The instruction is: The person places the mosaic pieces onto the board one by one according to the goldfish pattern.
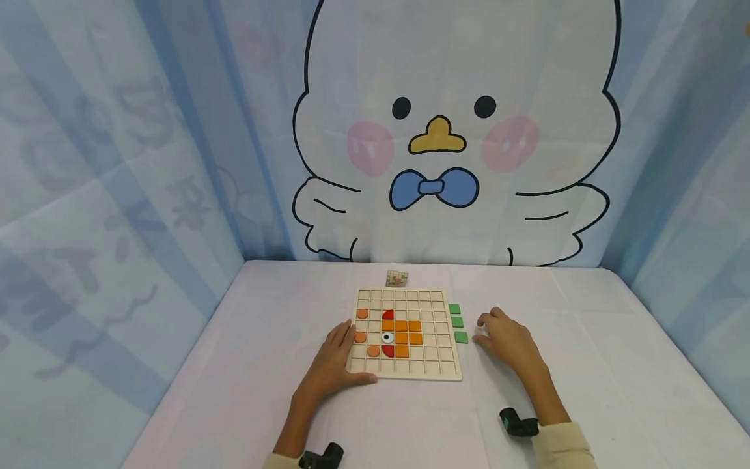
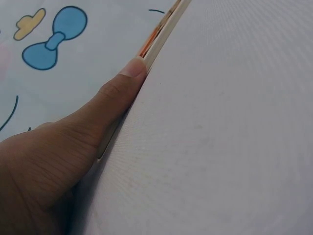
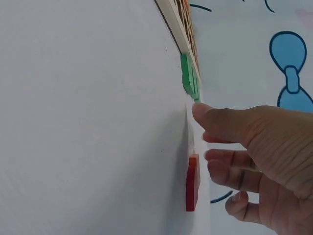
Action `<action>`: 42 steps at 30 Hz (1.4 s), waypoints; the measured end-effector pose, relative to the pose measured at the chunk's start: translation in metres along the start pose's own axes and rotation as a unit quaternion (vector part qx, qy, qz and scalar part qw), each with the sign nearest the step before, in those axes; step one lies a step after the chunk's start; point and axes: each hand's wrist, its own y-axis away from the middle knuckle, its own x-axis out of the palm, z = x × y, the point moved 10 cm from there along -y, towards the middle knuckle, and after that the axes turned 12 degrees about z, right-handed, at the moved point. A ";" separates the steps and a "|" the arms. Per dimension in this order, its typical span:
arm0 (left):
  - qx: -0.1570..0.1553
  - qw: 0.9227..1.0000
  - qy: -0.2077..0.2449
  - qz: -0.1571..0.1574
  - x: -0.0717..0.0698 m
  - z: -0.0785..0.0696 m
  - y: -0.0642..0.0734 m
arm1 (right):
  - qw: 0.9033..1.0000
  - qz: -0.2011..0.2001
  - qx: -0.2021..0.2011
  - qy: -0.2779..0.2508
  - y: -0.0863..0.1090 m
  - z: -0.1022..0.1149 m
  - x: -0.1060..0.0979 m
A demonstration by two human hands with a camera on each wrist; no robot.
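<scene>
A pale wooden grid board (image 1: 436, 368) lies flat on the table. Orange square tiles (image 1: 401, 338), red quarter-round tiles (image 1: 388, 352), a white eye tile (image 1: 387, 337) and orange discs (image 1: 373, 351) sit in its cells. My left hand (image 1: 328, 366) rests at the board's near left corner, fingers along the left side and straight thumb (image 2: 112, 93) against the front edge. Right of the board, my right hand (image 1: 508, 340) hovers low over the table, fingers loosely bent, nothing visible between them. Beside its fingertips in the right wrist view lies a red piece (image 3: 192, 188), hidden from the head view.
Three green square tiles (image 1: 458, 322) line the board's right side. Behind the board lies a small picture card (image 1: 396, 279). White cloth covers the table (image 1: 234, 365), and printed curtains (image 1: 439, 228) stand at the back and both sides.
</scene>
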 end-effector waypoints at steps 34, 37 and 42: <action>0.005 1.000 0.014 -0.003 -0.004 -0.002 0.001 | 0.999 0.032 0.033 -0.020 0.008 -0.027 0.005; 0.004 1.000 0.018 -0.001 -0.003 -0.002 0.001 | 0.999 0.027 0.024 -0.015 0.009 -0.024 0.005; 0.003 1.000 0.018 0.000 -0.002 -0.002 0.002 | 1.000 0.018 0.008 -0.013 0.011 -0.018 0.005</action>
